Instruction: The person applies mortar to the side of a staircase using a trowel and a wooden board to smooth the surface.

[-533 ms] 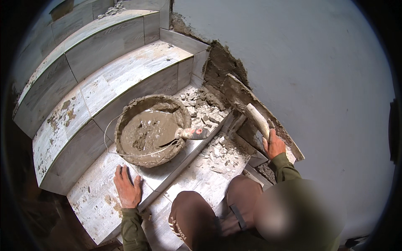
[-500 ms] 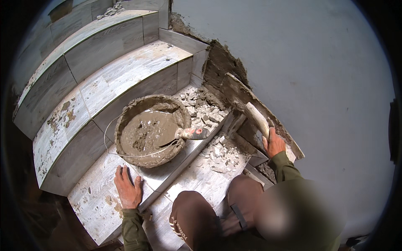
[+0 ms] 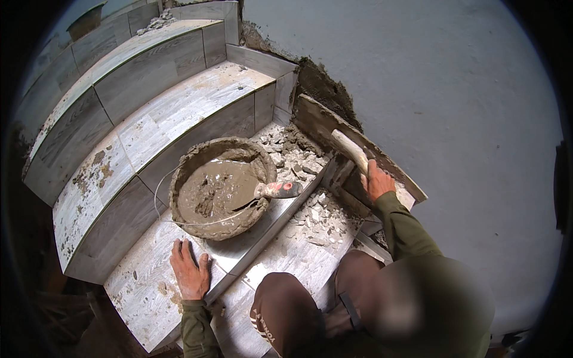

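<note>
My right hand point(image 3: 379, 180) is closed around the handle of a long plastering float point(image 3: 350, 149). The float lies along the base of the grey wall, its far end against the patch of wet mortar point(image 3: 322, 88). My left hand point(image 3: 190, 273) rests on the tiled step point(image 3: 140, 277) with its fingers spread and nothing in it. Between the hands stands a mortar-caked bucket point(image 3: 178, 179) of wet brown mortar point(image 3: 224, 185). A trowel point(image 3: 279, 190) lies over its right rim, handle outward and blade partly in the mortar.
Broken rubble point(image 3: 319, 218) litters the step by the wall and the one below. Wood-look tiled stairs point(image 3: 179, 65) rise at the far left, with dried mortar spots on them. The grey wall point(image 3: 453, 119) fills the right side. My knees point(image 3: 286, 310) are at the near edge.
My right hand has pushed the float farther away and leftward along the wall, over the lower part of the mortar patch. The left hand stays on the step; the view has shifted slightly.
</note>
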The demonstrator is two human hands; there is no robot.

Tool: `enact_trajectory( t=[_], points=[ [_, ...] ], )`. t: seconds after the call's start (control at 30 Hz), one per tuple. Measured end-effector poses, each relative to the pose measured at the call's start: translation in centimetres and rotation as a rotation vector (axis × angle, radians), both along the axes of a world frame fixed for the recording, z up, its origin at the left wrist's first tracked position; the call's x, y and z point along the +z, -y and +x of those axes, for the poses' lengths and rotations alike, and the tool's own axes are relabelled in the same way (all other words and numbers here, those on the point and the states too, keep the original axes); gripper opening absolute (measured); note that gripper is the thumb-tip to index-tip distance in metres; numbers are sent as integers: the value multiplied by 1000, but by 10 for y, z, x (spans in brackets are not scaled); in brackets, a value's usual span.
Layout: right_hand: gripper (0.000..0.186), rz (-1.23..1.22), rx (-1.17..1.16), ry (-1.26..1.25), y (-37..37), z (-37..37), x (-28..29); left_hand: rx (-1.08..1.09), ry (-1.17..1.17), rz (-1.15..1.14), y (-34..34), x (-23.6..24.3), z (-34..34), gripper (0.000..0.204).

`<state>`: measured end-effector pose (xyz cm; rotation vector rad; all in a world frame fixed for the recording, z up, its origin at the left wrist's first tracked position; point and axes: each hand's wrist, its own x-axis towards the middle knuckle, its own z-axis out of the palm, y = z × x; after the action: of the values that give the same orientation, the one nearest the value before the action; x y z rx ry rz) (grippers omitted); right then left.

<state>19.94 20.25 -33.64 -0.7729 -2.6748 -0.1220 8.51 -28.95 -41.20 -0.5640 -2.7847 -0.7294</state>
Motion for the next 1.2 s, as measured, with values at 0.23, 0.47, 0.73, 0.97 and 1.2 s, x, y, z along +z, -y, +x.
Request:
enact_trajectory(
  t=[0.23,0.47,0.73,0.97,1.2],
  points=[
    [36,-12,-29,30,-1,1,-4,-9,2,14,0,-6,0,62],
    [36,5,-28,18,-3,-21,-8,-11,-21,18,0,-6,-1,62],
    [41,41,-70,58,-27,69,-18,-25,-40,39,3,-10,-2,65],
    [42,36,-80,-21,-16,151,-14,-28,-10,5,2,-7,-2,65],
    [45,30,-98,2,-18,127,-23,-48,-13,13,1,-10,-3,64]
  ],
)
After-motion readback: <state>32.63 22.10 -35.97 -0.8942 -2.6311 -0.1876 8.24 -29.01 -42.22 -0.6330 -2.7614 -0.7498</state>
